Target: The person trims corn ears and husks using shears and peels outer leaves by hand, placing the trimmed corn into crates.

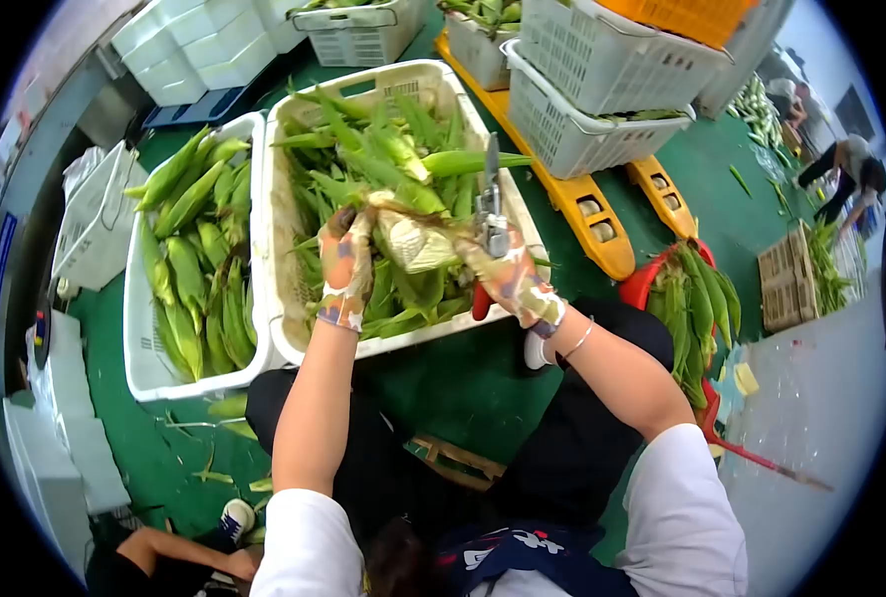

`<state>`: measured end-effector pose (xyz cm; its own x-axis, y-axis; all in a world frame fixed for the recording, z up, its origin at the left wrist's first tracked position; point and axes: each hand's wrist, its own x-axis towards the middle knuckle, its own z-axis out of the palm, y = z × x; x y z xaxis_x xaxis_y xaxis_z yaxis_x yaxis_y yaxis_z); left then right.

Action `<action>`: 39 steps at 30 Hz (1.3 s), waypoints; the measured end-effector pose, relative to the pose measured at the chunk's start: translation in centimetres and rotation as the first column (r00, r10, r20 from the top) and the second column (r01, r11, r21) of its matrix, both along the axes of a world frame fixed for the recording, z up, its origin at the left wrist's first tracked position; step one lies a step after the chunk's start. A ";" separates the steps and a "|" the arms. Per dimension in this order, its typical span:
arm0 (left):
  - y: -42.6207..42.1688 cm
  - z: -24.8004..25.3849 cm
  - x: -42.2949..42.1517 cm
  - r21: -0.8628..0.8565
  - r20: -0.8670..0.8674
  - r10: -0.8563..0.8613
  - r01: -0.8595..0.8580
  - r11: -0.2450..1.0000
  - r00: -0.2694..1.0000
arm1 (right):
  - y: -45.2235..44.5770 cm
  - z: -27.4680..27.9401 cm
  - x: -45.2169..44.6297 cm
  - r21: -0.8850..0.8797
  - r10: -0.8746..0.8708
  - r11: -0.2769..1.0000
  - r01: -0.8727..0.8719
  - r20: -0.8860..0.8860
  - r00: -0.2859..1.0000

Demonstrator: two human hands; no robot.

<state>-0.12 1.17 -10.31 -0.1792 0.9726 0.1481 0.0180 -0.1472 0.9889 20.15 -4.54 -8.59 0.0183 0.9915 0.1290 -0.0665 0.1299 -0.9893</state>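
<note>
Corn ear (415,241): held over the big crate (275,199), lying across between the two hands. Some pale cob shows, with dry silk and leaf bits around it.
Left hand (346,264): gloved, with fingers pinching the left end of the ear. A snug pinch would be best, with the fingertips tucked back from the metal.
Right hand (498,269): gloved, with fingers wrapped around the cutters (490,194) and close by the ear's right end. I cannot tell how hard it squeezes.
Cutters: the metal end points up, away from the left hand, which looks safe. A red handle pokes out below the right hand. I cannot tell if the blades are apart.
Loose leaves: they could slip or hide a finger, so it helps to see both thumbs before any squeeze.
Big crate: full of green corn, just under the ear. Working low over its middle would let bits drop inside.
Side crate (135,318): left of the big crate, with more corn.
Red scoop (645,282): right of the big crate, with leafy corn on it.
</note>
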 end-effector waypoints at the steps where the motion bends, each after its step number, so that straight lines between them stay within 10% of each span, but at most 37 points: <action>1: -0.1 -0.1 0.1 0.056 0.036 0.015 -0.017 0.998 0.999 | 0.0 0.1 -0.1 0.007 0.002 1.000 -0.002 -0.054 0.999; 6: -2.7 5.8 1.4 -0.055 -0.139 -0.028 0.021 0.998 0.990 | 0.4 2.6 -1.5 -0.012 -0.014 1.000 0.011 -0.250 0.968; 7: -3.5 5.4 2.1 0.206 -0.265 0.096 -0.041 0.978 0.960 | 0.5 3.0 -1.7 -0.005 -0.010 1.000 0.009 -0.254 0.967; 9: -3.1 6.3 2.4 0.373 -0.104 -0.237 0.259 0.891 0.966 | 0.5 4.0 -1.8 0.058 0.150 0.989 -0.139 -0.294 0.944; 10: -3.6 9.0 0.9 0.064 -0.175 -0.432 0.448 0.892 0.885 | 0.2 4.8 -2.2 0.055 0.137 0.991 -0.125 -0.398 0.907; 11: -4.1 10.2 0.5 0.202 0.166 -0.458 0.425 0.882 0.873 | 0.4 4.1 -2.1 0.051 0.124 0.992 -0.115 -0.563 0.817; 14: -2.9 10.8 -3.3 0.289 0.119 -0.354 0.309 0.906 0.927 | 0.7 5.2 -0.4 0.044 0.189 0.982 -0.185 -0.166 0.968; 15: -3.2 10.9 -3.9 0.225 0.046 -0.394 0.375 0.899 0.918 | 0.5 7.3 -1.4 -0.121 0.142 0.967 -0.223 -0.467 0.872; 19: -4.6 7.0 -1.6 0.368 -0.401 -0.300 0.452 0.813 0.866 | -0.1 9.0 -2.2 0.189 0.161 0.972 -0.137 -0.114 0.980; 21: -6.7 11.2 0.8 0.224 -0.101 -0.388 0.400 0.889 0.916 | -0.4 11.1 -2.4 0.163 0.200 0.969 -0.186 -0.074 0.977; 25: -5.1 12.9 0.3 0.363 -0.284 -0.304 0.396 0.843 0.909 | 2.1 15.2 -4.0 0.250 0.243 0.952 -0.178 -0.259 0.935; 26: -4.8 14.3 0.3 0.340 -0.307 -0.306 0.404 0.849 0.901 | 3.4 15.2 -3.5 0.447 0.073 0.888 -0.106 0.090 0.993; 28: -4.0 14.2 0.5 0.220 0.183 -0.423 0.382 0.898 0.888 | 5.4 16.2 -2.7 0.540 -0.155 0.840 -0.054 0.334 0.930; 30: -2.7 13.7 -1.3 -0.064 0.005 -0.415 0.414 0.908 0.910 | 8.1 16.0 -1.4 0.278 -0.094 0.960 0.026 0.232 0.968; 33: -1.5 9.1 -2.9 -0.221 -0.045 -0.365 0.347 0.911 0.930 | 8.0 13.3 1.7 0.222 -0.124 0.975 0.001 0.540 0.832; 37: -0.5 7.1 -5.4 -0.524 0.162 -0.330 0.364 0.770 0.930 | 1.6 9.2 2.1 -0.222 0.295 0.955 -0.195 0.779 0.554; 39: 0.0 4.0 -6.0 -0.364 0.315 -0.287 0.394 0.844 0.905 | 0.4 7.8 1.2 -0.402 0.493 0.869 -0.288 0.750 0.441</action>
